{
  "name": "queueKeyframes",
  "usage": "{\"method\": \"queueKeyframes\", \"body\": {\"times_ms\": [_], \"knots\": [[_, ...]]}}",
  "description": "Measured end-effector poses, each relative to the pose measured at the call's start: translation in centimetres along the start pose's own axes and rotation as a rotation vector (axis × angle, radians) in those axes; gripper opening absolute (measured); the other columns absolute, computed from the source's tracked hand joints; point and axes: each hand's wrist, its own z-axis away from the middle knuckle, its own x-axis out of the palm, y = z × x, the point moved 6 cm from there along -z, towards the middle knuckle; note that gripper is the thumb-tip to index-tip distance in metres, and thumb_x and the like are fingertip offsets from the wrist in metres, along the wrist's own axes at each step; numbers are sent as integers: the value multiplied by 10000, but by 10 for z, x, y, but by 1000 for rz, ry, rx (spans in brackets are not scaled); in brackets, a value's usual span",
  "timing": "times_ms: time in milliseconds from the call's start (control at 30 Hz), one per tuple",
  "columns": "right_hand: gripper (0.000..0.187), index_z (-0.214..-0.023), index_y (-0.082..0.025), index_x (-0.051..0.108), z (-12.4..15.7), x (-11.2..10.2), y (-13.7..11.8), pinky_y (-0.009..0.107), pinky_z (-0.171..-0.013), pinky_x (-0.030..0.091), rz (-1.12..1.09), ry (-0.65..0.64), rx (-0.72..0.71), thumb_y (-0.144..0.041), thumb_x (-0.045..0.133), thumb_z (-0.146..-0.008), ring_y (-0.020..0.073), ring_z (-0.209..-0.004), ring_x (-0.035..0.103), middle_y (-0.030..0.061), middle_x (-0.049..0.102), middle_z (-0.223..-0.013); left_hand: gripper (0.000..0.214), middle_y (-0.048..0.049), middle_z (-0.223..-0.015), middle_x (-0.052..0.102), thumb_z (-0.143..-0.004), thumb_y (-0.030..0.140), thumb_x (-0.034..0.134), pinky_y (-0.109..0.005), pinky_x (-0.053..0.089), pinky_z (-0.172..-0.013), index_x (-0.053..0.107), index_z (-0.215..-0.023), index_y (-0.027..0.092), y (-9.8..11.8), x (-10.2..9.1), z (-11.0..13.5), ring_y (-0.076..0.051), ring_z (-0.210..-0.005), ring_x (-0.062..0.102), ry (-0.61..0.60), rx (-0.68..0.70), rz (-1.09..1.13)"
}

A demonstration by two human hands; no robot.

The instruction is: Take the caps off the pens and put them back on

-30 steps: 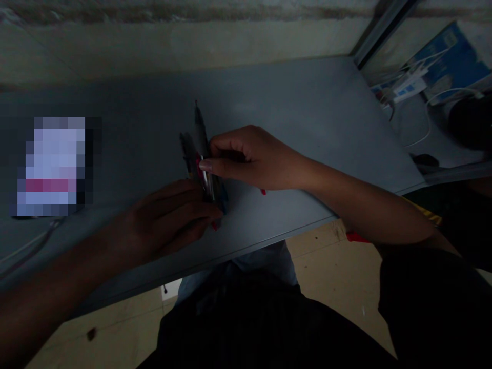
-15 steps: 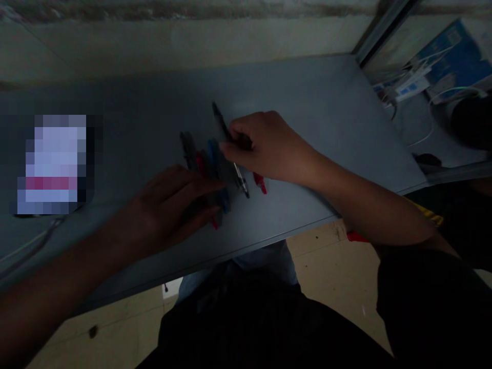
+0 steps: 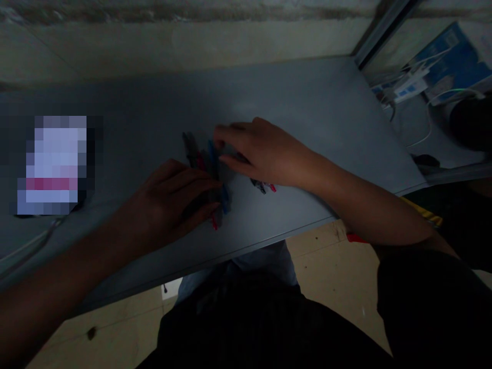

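Several marker pens (image 3: 203, 169) lie side by side in a tight bunch on the grey table top (image 3: 300, 102), with black, red and blue parts showing. My left hand (image 3: 177, 197) lies flat across their lower half, fingers together, hiding much of the bunch. My right hand (image 3: 257, 151) sits over the bunch's right side, its fingers reaching onto the blue pen. Below its palm, a dark pen end and red cap (image 3: 263, 186) show. The palm hides whether that pen is held.
A pixelated pale object (image 3: 54, 164) lies on the table at the left. Beyond the table's far right corner are a white power strip (image 3: 407, 87) with cables and a blue box (image 3: 449, 56). The near edge drops to a tiled floor.
My right hand has moved down and left, nearer the bunch. The dark pen's upper end no longer shows above it. My left hand has barely moved.
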Motion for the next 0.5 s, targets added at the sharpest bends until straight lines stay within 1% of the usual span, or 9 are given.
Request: {"method": "queueKeyframes", "body": {"times_ms": [67, 133, 200, 300, 400, 500], "knots": [[372, -1535, -132, 673, -1, 7, -9, 397, -1092, 447, -6, -63, -107, -238, 501, -1222, 260, -1215, 727, 155, 763, -1393, 262, -107, -1284, 812, -1176, 250, 663, -434, 628, -979, 682, -1431, 194, 1, 0, -1, -273, -1096, 712, -5, 10, -8], [371, -1505, -152, 691, -1, 16, -15, 478, -1186, 434, 39, -141, -145, -235, 451, -1236, 288, -1266, 724, 152, 756, -1368, 240, -110, -1287, 812, -1190, 241, 638, -432, 619, -984, 676, -1422, 188, 1, 0, -2, -274, -1107, 714, -9, 15, -17], [371, -1470, -149, 696, -2, 23, -17, 542, -1216, 424, 67, -182, -160, -227, 418, -1238, 300, -1251, 726, 147, 753, -1326, 226, -107, -1284, 818, -1192, 228, 630, -428, 606, -997, 685, -1407, 186, 2, 0, -3, -274, -1132, 724, -6, 25, -11], [354, -1414, -147, 702, -2, 27, -18, 580, -1223, 419, 58, -193, -178, -235, 410, -1233, 301, -1203, 727, 136, 747, -1282, 208, -93, -1266, 830, -1181, 212, 644, -422, 591, -999, 707, -1378, 192, 2, -2, -3, -267, -1123, 732, -2, 41, 8], [302, -1375, -154, 702, -1, 26, -15, 606, -1261, 399, 47, -176, -178, -256, 467, -1214, 293, -1163, 728, 118, 759, -1230, 182, -87, -1280, 827, -1187, 212, 640, -424, 591, -1005, 703, -1358, 196, 2, -2, -3, -261, -1110, 722, -4, 50, 5], [280, -1403, -153, 667, 1, 25, -13, 578, -1251, 428, 48, -143, -185, -209, 522, -1169, 296, -1172, 736, 127, 778, -1245, 167, -72, -1288, 817, -1201, 235, 628, -419, 597, -1023, 682, -1358, 215, 2, 0, -2, -249, -1118, 732, -9, 59, 2]]}}
